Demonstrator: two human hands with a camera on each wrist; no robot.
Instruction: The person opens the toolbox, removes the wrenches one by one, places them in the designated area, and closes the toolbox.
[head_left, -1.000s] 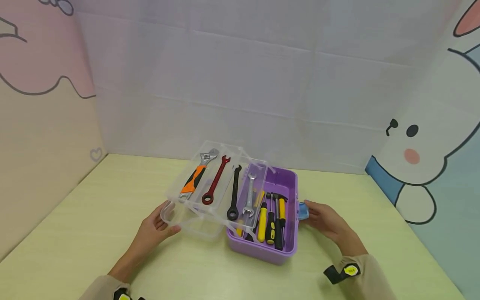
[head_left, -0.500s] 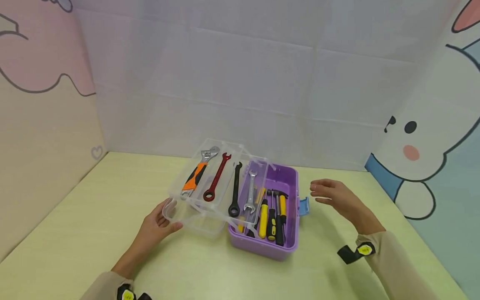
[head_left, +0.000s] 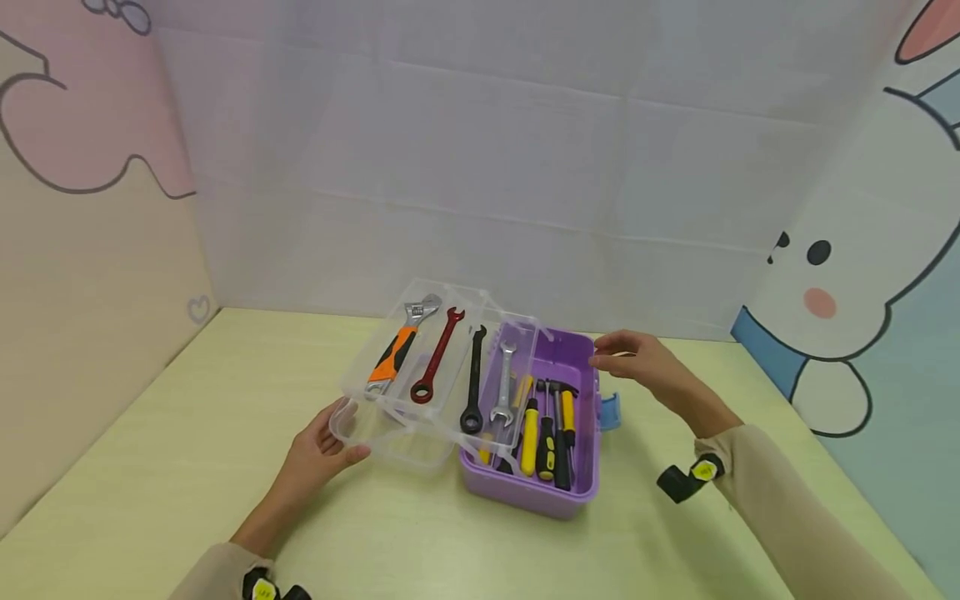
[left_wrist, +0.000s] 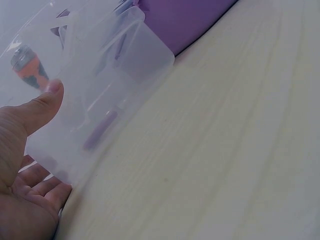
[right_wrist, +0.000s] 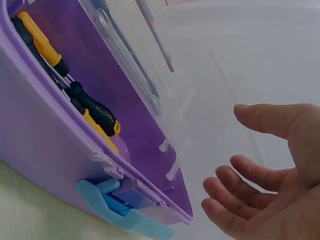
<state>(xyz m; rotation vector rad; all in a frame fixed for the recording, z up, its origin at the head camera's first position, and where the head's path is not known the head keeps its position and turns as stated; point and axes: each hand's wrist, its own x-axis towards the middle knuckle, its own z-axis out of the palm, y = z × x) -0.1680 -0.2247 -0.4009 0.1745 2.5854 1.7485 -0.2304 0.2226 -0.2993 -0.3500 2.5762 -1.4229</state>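
A purple toolbox (head_left: 527, 497) stands with its clear lid (head_left: 427, 448) swung out to the left. My left hand (head_left: 311, 457) holds the lid's outer corner, thumb on one side and fingers on the other in the left wrist view. My right hand (head_left: 637, 362) is by the box's far right corner, fingers spread, holding nothing; in the right wrist view it is apart from the box. The clear tray carries an orange-handled adjustable wrench (head_left: 393, 354), a red wrench (head_left: 437, 354), a black wrench (head_left: 474, 379) and a silver wrench (head_left: 506, 383).
Inside the box lie screwdrivers (head_left: 529, 442) with yellow and black handles and a hammer (head_left: 561, 450). A blue latch (head_left: 611, 412) sticks out from the right side. The pale wooden table (head_left: 390, 550) meets a white backdrop (head_left: 487, 183) behind.
My right hand has let go of the blue latch, moved off to the right, then come back to the box's far corner. My left hand stays at the lid.
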